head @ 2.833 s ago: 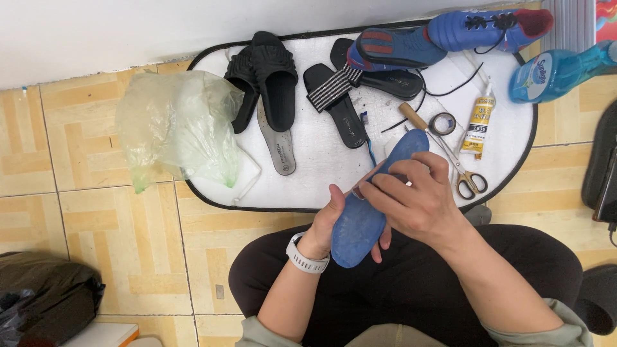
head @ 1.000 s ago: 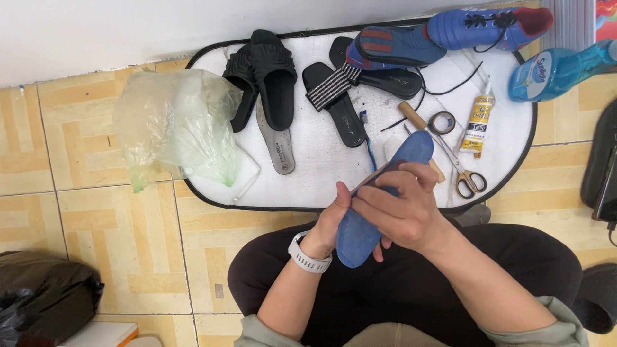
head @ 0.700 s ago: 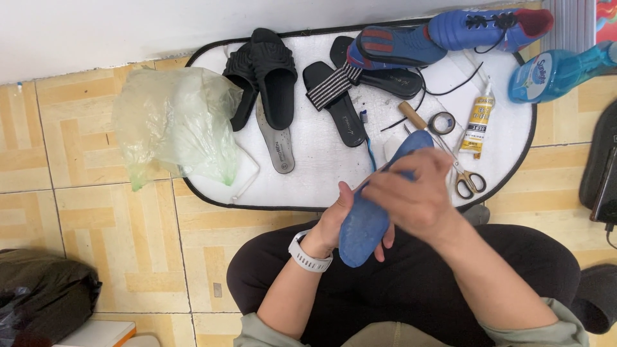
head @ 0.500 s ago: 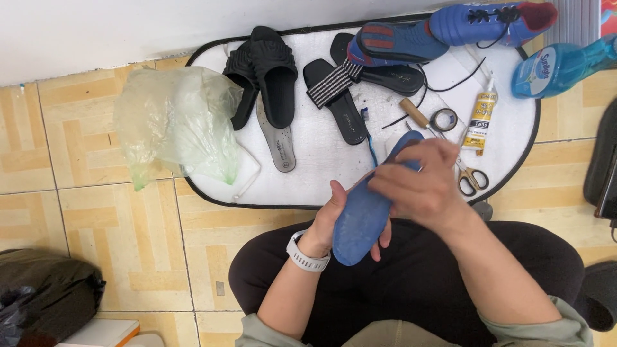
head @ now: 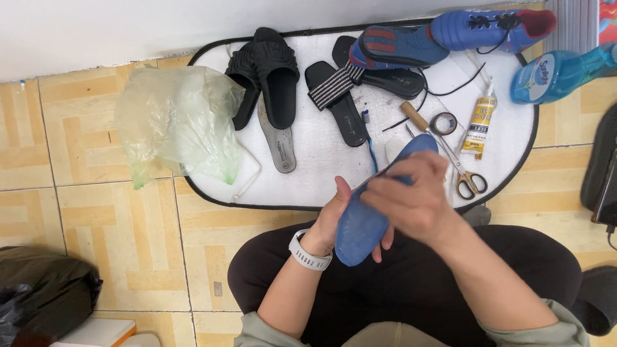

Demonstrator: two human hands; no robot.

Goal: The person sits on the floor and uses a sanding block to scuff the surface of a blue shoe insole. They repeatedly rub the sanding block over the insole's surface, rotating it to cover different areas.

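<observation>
Here a person sits on the tiled floor [head: 96,212] with a blue insole [head: 363,222] held up over their lap. The left hand [head: 334,218] is under the insole and grips it from behind, with the thumb up along its left edge. The right hand [head: 414,199] lies on top of the insole with its fingers bent and pressing on it. I cannot tell if those fingers pinch something small.

Just past the hands lies a white mat [head: 321,173] with a dark edge. On it are black sandals [head: 267,74], a grey insole [head: 279,141], a flat black sandal [head: 340,106] with a striped strap, and two blue sports shoes [head: 450,35]. A glue bottle [head: 481,121], a roll of tape [head: 443,123] and scissors [head: 466,173] lie on the right part of the mat.

A thin green plastic bag [head: 177,122] sits half on the mat and half on the floor. What is in it is too hard to see. A blue spray bottle [head: 559,71] lies to the right with blue liquid inside. A dark bag [head: 42,292] sits at the lower left.
</observation>
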